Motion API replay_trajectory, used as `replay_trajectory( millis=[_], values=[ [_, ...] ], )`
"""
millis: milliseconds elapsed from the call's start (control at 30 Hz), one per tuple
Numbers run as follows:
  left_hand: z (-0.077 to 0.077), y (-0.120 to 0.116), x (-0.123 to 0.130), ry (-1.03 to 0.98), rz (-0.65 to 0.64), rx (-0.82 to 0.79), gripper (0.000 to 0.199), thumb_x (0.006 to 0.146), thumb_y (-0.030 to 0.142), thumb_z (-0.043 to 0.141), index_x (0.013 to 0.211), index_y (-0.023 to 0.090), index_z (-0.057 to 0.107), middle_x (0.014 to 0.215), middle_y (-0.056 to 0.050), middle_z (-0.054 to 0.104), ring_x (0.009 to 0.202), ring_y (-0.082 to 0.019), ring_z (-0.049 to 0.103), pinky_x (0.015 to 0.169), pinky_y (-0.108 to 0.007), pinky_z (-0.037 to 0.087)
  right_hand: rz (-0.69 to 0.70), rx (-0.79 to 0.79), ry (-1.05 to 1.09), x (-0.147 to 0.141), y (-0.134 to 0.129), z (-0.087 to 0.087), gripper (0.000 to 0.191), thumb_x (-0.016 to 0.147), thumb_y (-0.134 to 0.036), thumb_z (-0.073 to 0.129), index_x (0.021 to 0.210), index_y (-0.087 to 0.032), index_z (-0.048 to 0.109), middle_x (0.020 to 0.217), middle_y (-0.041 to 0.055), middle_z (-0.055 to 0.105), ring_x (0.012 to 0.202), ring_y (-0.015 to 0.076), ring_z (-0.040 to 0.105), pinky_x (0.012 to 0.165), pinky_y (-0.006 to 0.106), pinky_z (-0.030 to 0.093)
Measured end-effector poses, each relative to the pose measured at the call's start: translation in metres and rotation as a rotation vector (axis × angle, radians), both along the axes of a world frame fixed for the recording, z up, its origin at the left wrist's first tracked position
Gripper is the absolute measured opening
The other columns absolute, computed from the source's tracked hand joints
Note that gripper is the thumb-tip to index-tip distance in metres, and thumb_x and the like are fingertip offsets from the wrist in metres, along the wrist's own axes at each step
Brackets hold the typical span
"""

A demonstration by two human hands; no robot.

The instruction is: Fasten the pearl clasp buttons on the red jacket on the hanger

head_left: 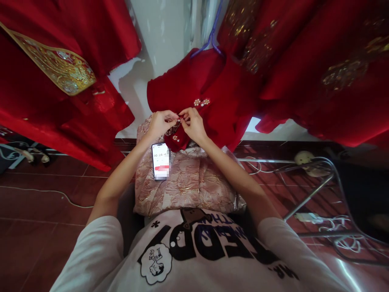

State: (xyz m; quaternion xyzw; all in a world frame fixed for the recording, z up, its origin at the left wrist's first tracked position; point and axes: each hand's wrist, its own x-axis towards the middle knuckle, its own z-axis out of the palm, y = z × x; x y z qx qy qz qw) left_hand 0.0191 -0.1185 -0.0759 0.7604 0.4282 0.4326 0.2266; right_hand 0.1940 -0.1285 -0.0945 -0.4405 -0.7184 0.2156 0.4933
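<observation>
A red garment hangs in front of me from a purple hanger, its lower part resting over my lap. Jeweled flower ornaments decorate its front, and another flower ornament shows just below my hands. My left hand pinches the cloth near its front edge, thumb and fingertips together. Close against it, my right hand pinches at the same spot. A small pale, bead-like piece shows between the fingertips; its exact form is too small to make out. Dark patterned material lies partly hidden behind the left fingers.
Pink brocade fabric covers my lap, with a lit phone showing a timer on it. Red garments hang on both sides. At right stand a metal-framed chair and loose white cables on the tiled floor.
</observation>
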Motion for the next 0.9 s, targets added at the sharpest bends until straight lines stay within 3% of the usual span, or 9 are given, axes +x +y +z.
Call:
replay_trajectory(
  millis=[200,300,433,567,733,833,900],
  values=[
    [-0.023,-0.005,-0.007,-0.012,0.006,-0.002,0.024,0.083,0.009,0.072,0.102,0.018,0.06,0.1,-0.005,0.073,0.086,-0.015,0.071,0.076,-0.026,0.058,0.107,-0.081,-0.07,0.027,-0.019,0.012,0.013,0.092,-0.014,0.055,0.098,-0.018,0.066,0.109,0.0083,0.071,0.093,0.0163,0.07,0.081,0.03,0.064],
    [-0.039,-0.017,-0.017,0.196,-0.079,0.014,0.021,0.086,0.012,0.071,0.102,0.018,0.061,0.105,-0.006,0.064,0.089,-0.018,0.068,0.079,-0.029,0.058,0.123,-0.132,-0.154,0.051,-0.035,0.022,0.014,0.094,-0.018,0.058,0.099,-0.017,0.071,0.108,0.0075,0.076,0.095,0.0173,0.073,0.086,0.031,0.063],
    [-0.052,-0.031,-0.023,0.551,-0.15,0.226,0.034,0.087,0.005,0.063,0.115,0.021,0.069,0.116,-0.01,0.053,0.113,-0.027,0.057,0.101,-0.044,0.052,0.088,-0.224,-0.306,0.075,-0.047,0.038,0.018,0.092,-0.016,0.061,0.101,-0.015,0.077,0.102,0.0073,0.08,0.091,0.0192,0.076,0.091,0.034,0.061],
    [-0.054,-0.036,-0.018,0.73,-0.137,0.4,0.024,0.096,0.008,0.055,0.11,0.019,0.071,0.121,-0.014,0.051,0.112,-0.029,0.052,0.096,-0.044,0.051,-0.066,-0.282,-0.512,0.086,-0.051,0.047,0.024,0.095,-0.016,0.059,0.105,-0.015,0.081,0.108,0.0092,0.08,0.097,0.0243,0.077,0.097,0.039,0.059],
    [-0.047,-0.038,-0.015,0.808,-0.122,0.444,0.015,0.101,0.016,0.054,0.099,0.016,0.069,0.115,-0.015,0.057,0.102,-0.028,0.055,0.089,-0.04,0.051,-0.254,-0.304,-0.716,0.074,-0.057,0.032,0.024,0.09,-0.024,0.07,0.113,-0.018,0.078,0.113,0.0132,0.076,0.106,0.0292,0.073,0.096,0.043,0.059],
    [-0.042,-0.038,-0.014,0.823,-0.126,0.405,0.015,0.101,0.019,0.055,0.1,0.015,0.069,0.108,-0.014,0.063,0.099,-0.027,0.059,0.09,-0.039,0.051,-0.348,-0.295,-0.794,0.058,-0.057,0.017,0.035,0.084,-0.023,0.079,0.118,-0.019,0.075,0.127,0.0188,0.066,0.121,0.0356,0.064,0.089,0.045,0.06],
    [-0.04,-0.04,-0.012,0.818,-0.11,0.348,0.014,0.099,0.018,0.057,0.098,0.016,0.07,0.1,-0.011,0.067,0.092,-0.025,0.064,0.087,-0.036,0.051,-0.377,-0.285,-0.778,0.053,-0.053,0.011,0.028,0.086,-0.019,0.076,0.114,-0.016,0.075,0.127,0.0211,0.064,0.119,0.0356,0.064,0.085,0.043,0.059]
  ],
)
